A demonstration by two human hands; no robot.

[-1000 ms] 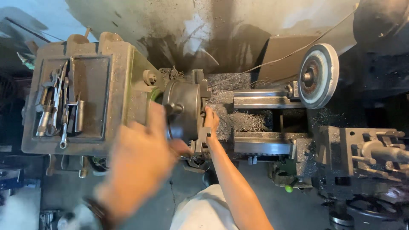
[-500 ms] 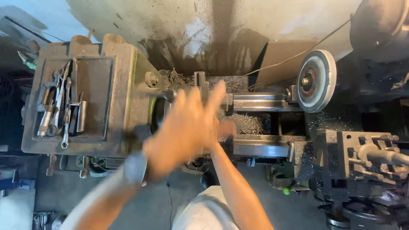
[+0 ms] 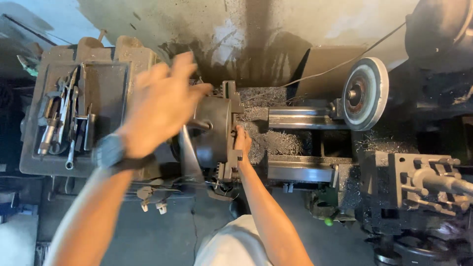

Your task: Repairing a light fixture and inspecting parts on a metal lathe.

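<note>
- Overhead, the left hand (image 3: 160, 106) hangs blurred above the lathe's headstock (image 3: 125, 64), fingers spread apart and closed on nothing; its fingertips reach toward the chuck (image 3: 214, 130).
- A dark watch (image 3: 109, 151) sits on the left wrist.
- Lower down, the right hand (image 3: 242, 140) rests against the chuck's face, on the side toward the bed; whether its fingers close around anything there cannot be told.
- The chuck is a dark round drum at the end of the headstock, with stepped jaws showing at its top and bottom edges.
- A tray (image 3: 106, 86) on top of the headstock holds wrenches and other tools (image 3: 61, 118), lying left of the left hand.
- Metal chips (image 3: 278, 143) lie heaped on the bed (image 3: 300, 170) just right of the chuck.
- A grinding wheel (image 3: 364, 93) stands further right, well apart from both hands.
- A tool post (image 3: 419, 182) sits at the lower right, near the bed's end.
</note>
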